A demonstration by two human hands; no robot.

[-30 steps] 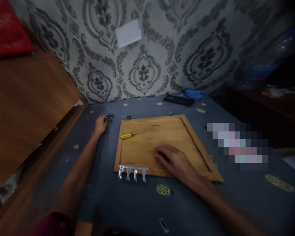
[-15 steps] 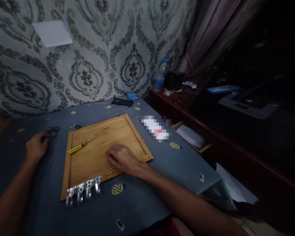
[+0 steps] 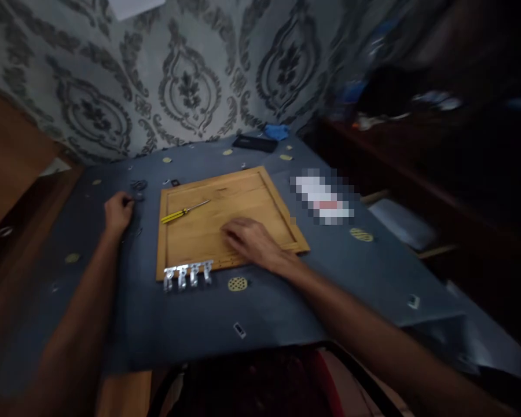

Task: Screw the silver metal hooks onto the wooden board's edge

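A square wooden panel [image 3: 243, 191] lies on a blue cloth [image 3: 286, 301]. My right hand [image 3: 252, 242] rests flat on the panel near its front edge, fingers stretched out. A yellow-handled screwdriver [image 3: 184, 212] lies on the panel's far left part. A metal strip with several hooks [image 3: 187, 275] sits at the panel's front left edge. My left hand [image 3: 118, 212] is on the cloth left of the panel, fingers curled in a pinch beside small dark metal parts [image 3: 138, 185]. What the pinch holds is too small to make out.
A dark flat case [image 3: 255, 143] and a blue object [image 3: 276, 132] lie at the far edge by the patterned wall. A wooden cabinet [image 3: 8, 156] stands at left. A dark shelf [image 3: 417, 174] with clutter runs along the right. Small bits dot the cloth.
The view swung right, then back left and down. My left hand drew back slightly from the small metal parts. My right hand stayed on the panel.
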